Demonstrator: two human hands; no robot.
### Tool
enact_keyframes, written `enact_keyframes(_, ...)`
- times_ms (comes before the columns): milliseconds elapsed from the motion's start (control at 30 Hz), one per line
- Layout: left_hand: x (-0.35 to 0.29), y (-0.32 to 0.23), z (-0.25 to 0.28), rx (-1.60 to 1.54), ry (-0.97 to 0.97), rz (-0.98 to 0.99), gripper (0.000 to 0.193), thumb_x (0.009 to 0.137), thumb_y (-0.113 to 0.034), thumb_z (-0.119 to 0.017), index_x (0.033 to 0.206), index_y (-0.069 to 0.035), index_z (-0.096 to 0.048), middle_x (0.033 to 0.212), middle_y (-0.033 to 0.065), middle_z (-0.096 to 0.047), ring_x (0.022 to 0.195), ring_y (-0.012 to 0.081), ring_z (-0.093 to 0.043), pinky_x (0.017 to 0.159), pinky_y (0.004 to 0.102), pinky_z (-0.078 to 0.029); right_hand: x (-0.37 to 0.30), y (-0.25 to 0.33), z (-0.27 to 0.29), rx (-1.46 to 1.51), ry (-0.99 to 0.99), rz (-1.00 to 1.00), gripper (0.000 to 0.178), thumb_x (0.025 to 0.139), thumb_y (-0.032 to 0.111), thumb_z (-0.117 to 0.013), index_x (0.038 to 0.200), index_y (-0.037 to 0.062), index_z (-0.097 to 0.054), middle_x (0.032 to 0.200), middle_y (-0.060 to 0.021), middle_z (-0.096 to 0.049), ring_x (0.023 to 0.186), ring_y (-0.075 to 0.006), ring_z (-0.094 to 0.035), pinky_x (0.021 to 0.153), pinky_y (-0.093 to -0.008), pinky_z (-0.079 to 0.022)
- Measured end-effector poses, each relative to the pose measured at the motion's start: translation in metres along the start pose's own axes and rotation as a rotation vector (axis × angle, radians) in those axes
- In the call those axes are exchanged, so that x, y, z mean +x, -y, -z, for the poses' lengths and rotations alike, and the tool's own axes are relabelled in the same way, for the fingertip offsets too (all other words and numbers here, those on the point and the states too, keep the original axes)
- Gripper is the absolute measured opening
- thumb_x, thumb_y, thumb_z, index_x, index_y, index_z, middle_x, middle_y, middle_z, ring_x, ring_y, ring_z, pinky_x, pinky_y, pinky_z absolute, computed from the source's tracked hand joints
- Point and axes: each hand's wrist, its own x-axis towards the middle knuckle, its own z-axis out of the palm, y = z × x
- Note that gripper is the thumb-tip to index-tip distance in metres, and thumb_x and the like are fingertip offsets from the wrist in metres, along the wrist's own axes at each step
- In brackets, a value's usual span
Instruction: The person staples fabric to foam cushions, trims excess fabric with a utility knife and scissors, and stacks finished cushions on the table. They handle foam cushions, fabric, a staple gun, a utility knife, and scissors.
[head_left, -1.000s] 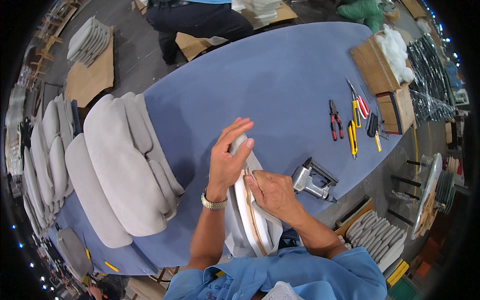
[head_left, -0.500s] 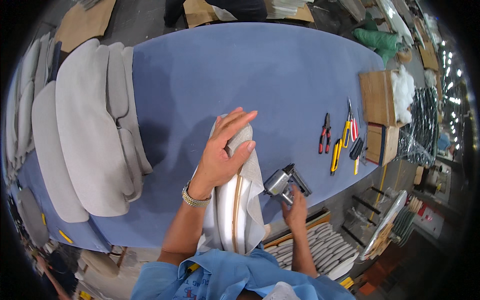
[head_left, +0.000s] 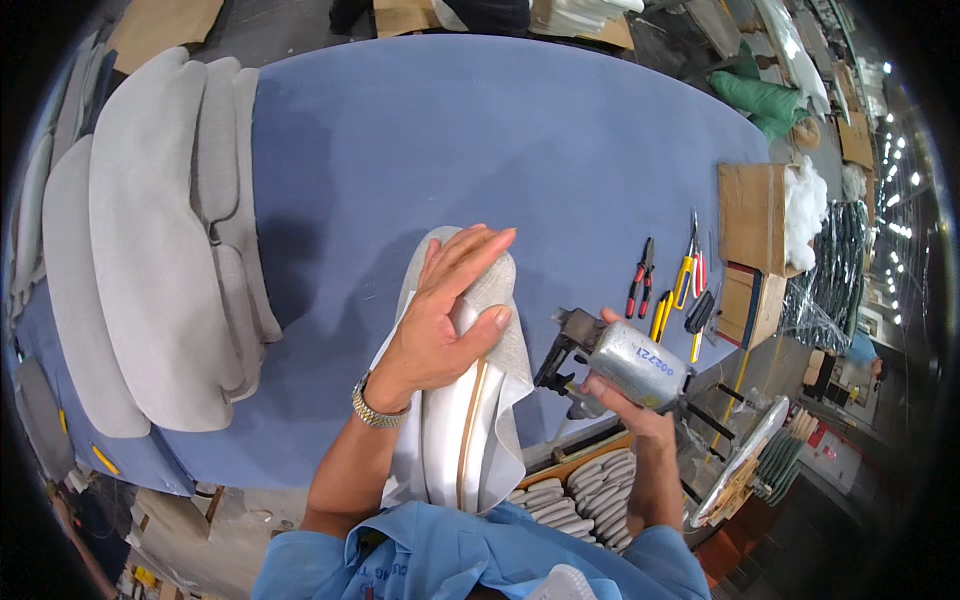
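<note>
Pointing left, staple gun (head_left: 622,362), right hand (head_left: 618,398)

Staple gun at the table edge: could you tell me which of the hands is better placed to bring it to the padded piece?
Right. The right hand already grips the staple gun, while the left hand lies flat on the padded piece, pinning it down.

A grey-and-white upholstered cushion panel (head_left: 470,400) lies on the blue table's near edge, a silver staple gun (head_left: 625,365) just beside it.
</note>
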Motion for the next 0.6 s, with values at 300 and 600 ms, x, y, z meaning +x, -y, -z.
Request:
enact_keyframes(300,0.003,-0.001,0.002,-0.014,-0.014,-0.029,0.071,0.081,-0.012,-0.064,0.151,-0.006,-0.051,0.152,0.0145,-0.052,0.15,0.0324,-0.038,0.127,0.056,-0.011,0.04,0.082,-0.023,-0.626,0.351,0.408,0.066,0.077,0.016,-0.079,0.139,0.0012,-0.062,0.113,-0.0158,-0.071,0.096,-0.0273,-0.069,0.084,-0.0373,-0.054)
enact_keyframes(600,0.0,0.011,0.008,-0.052,0.011,-0.057,0.08,0.077,-0.009,-0.068,0.154,-0.015,-0.048,0.153,0.0134,-0.048,0.151,0.0357,-0.035,0.125,0.0619,-0.01,0.037,0.111,-0.038,-0.691,0.444,0.32,0.078,0.072,0.023,-0.081,0.144,0.0033,-0.059,0.122,-0.0177,-0.068,0.102,-0.0306,-0.068,0.091,-0.0368,-0.053)
